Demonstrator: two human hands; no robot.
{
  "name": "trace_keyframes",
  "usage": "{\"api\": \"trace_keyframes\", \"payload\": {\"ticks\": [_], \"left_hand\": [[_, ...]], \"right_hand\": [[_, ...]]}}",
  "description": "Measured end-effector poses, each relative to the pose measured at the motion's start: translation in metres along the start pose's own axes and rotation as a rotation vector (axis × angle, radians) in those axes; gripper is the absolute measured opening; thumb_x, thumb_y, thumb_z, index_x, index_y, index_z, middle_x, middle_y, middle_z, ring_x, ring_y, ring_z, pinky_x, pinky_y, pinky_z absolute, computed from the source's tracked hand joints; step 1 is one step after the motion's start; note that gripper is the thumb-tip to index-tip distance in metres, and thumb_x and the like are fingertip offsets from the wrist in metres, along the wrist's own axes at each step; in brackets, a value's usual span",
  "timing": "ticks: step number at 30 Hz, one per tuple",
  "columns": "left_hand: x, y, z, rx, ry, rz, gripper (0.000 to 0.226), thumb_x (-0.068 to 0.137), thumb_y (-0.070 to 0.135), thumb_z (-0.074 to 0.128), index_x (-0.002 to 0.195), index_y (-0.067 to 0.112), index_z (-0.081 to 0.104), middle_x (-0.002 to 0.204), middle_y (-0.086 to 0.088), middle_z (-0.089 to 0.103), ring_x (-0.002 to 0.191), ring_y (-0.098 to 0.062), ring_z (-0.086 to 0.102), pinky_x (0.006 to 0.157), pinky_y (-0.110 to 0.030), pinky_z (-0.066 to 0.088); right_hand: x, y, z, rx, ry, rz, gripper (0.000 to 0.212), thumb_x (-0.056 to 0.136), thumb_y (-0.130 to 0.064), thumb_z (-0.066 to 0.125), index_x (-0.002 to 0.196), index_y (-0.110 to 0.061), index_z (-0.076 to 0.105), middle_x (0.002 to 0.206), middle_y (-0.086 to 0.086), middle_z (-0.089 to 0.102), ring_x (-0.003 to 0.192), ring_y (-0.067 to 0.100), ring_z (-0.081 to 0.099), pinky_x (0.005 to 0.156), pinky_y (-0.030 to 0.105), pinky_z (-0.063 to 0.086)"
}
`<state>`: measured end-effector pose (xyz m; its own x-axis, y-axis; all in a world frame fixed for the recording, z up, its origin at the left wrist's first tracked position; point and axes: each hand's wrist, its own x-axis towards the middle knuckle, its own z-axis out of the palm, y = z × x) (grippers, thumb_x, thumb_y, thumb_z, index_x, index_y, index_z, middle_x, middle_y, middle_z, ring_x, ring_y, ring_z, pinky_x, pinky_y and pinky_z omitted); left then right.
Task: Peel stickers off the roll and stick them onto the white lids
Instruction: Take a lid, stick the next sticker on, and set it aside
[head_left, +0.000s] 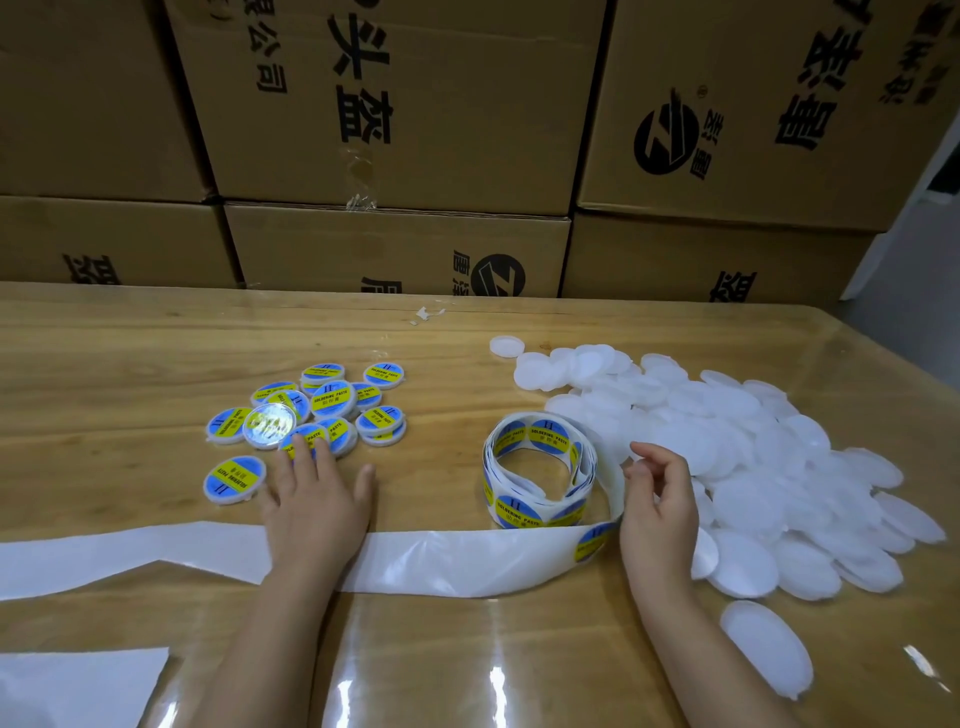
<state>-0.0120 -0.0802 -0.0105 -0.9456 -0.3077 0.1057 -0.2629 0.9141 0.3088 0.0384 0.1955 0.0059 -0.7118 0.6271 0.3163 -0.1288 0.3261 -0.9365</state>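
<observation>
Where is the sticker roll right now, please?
The sticker roll stands right of centre in the head view, between the right hand and the stickered lids.

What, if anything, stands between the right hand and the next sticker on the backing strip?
Nothing visible does. The next sticker lies uncovered on the backing strip, right beside the right hand; the pile of white lids lies on the hand's other side.

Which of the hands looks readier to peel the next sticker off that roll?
The right hand: it is right beside the coiled white sticker roll and the next blue-and-yellow round sticker. The left hand lies flat by the labelled white lids.
</observation>
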Motion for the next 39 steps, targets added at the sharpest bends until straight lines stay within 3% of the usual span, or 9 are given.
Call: {"api": "trace_keyframes", "payload": {"ticks": [7, 10, 13, 18, 23, 26, 29, 34, 39], "left_hand": [[-0.002, 0.006, -0.006, -0.142, 0.054, 0.034, 0.063, 0.097, 0.048, 0.033, 0.148, 0.013, 0.022, 0.159, -0.009, 0.011, 0.145, -0.028, 0.006, 0.114, -0.051, 0.010], [-0.008, 0.024, -0.013, -0.363, 0.223, 0.112, 0.047, 0.096, 0.036, 0.045, 0.135, 0.009, 0.045, 0.150, -0.011, 0.034, 0.140, -0.028, 0.026, 0.111, -0.048, 0.023], [-0.030, 0.054, -0.022, -0.816, 0.254, 0.314, 0.017, 0.095, 0.021, 0.051, 0.107, 0.013, 0.060, 0.113, -0.004, 0.057, 0.113, -0.015, 0.051, 0.094, -0.040, 0.042], [-0.069, 0.086, -0.015, -0.731, 0.136, 0.662, 0.024, 0.083, 0.044, 0.049, 0.074, 0.021, 0.049, 0.075, 0.011, 0.046, 0.073, -0.006, 0.046, 0.069, -0.033, 0.043], [-0.069, 0.077, 0.001, -0.548, -0.134, 0.840, 0.036, 0.072, 0.063, 0.057, 0.078, 0.035, 0.036, 0.089, 0.019, 0.041, 0.080, -0.002, 0.045, 0.066, -0.023, 0.040], [-0.064, 0.073, 0.003, -0.534, -0.191, 0.866, 0.035, 0.071, 0.061, 0.061, 0.082, 0.032, 0.045, 0.094, 0.020, 0.042, 0.085, -0.002, 0.048, 0.071, -0.028, 0.045], [-0.060, 0.070, 0.004, -0.546, -0.241, 0.891, 0.030, 0.075, 0.056, 0.060, 0.085, 0.028, 0.056, 0.088, 0.026, 0.046, 0.082, 0.002, 0.049, 0.070, -0.024, 0.043], [-0.060, 0.071, 0.000, -0.632, -0.388, 0.798, 0.017, 0.075, 0.044, 0.062, 0.091, 0.039, 0.058, 0.087, 0.029, 0.058, 0.083, 0.005, 0.054, 0.071, -0.017, 0.042], [-0.064, 0.070, -0.006, -0.676, -0.395, 0.725, 0.029, 0.077, 0.027, 0.056, 0.099, 0.046, 0.049, 0.095, 0.023, 0.058, 0.088, -0.002, 0.056, 0.079, -0.024, 0.047]], "right_hand": [[0.006, 0.001, -0.003, -0.001, 0.040, -0.008, 0.031, 0.094, 0.000, 0.041, 0.100, -0.026, 0.057, 0.091, -0.002, 0.060, 0.088, 0.012, 0.057, 0.068, 0.004, 0.038], [0.011, 0.003, -0.007, -0.090, 0.061, -0.061, 0.037, 0.088, 0.012, 0.036, 0.107, -0.012, 0.058, 0.097, 0.005, 0.055, 0.096, 0.022, 0.053, 0.082, 0.022, 0.042], [0.011, 0.003, -0.007, -0.245, 0.077, -0.145, 0.047, 0.076, 0.021, 0.037, 0.108, -0.003, 0.061, 0.100, 0.012, 0.055, 0.099, 0.032, 0.051, 0.088, 0.039, 0.041], [0.004, 0.002, -0.004, -0.647, 0.098, -0.251, 0.046, 0.070, 0.014, 0.055, 0.105, -0.013, 0.068, 0.105, 0.014, 0.058, 0.101, 0.038, 0.052, 0.085, 0.046, 0.033], [0.000, 0.005, -0.014, -1.099, -0.108, -0.204, 0.033, 0.089, -0.012, 0.055, 0.120, -0.019, 0.061, 0.137, 0.014, 0.045, 0.128, 0.033, 0.038, 0.105, 0.054, 0.016], [-0.001, -0.001, -0.023, -1.275, -0.139, -0.167, 0.045, 0.089, -0.017, 0.051, 0.133, -0.026, 0.048, 0.149, 0.010, 0.028, 0.132, 0.027, 0.029, 0.096, 0.046, 0.027], [0.000, -0.009, -0.029, -1.359, -0.163, -0.127, 0.041, 0.093, -0.020, 0.043, 0.133, -0.029, 0.039, 0.148, 0.007, 0.019, 0.122, 0.024, 0.033, 0.080, 0.036, 0.035], [0.000, -0.013, -0.030, -1.361, -0.259, -0.106, 0.043, 0.096, -0.013, 0.038, 0.136, -0.027, 0.031, 0.149, 0.009, 0.012, 0.124, 0.025, 0.033, 0.085, 0.031, 0.041], [-0.002, -0.014, -0.028, -1.316, -0.286, -0.149, 0.047, 0.092, -0.008, 0.043, 0.136, -0.023, 0.038, 0.145, 0.010, 0.019, 0.118, 0.027, 0.034, 0.083, 0.028, 0.041]]}}
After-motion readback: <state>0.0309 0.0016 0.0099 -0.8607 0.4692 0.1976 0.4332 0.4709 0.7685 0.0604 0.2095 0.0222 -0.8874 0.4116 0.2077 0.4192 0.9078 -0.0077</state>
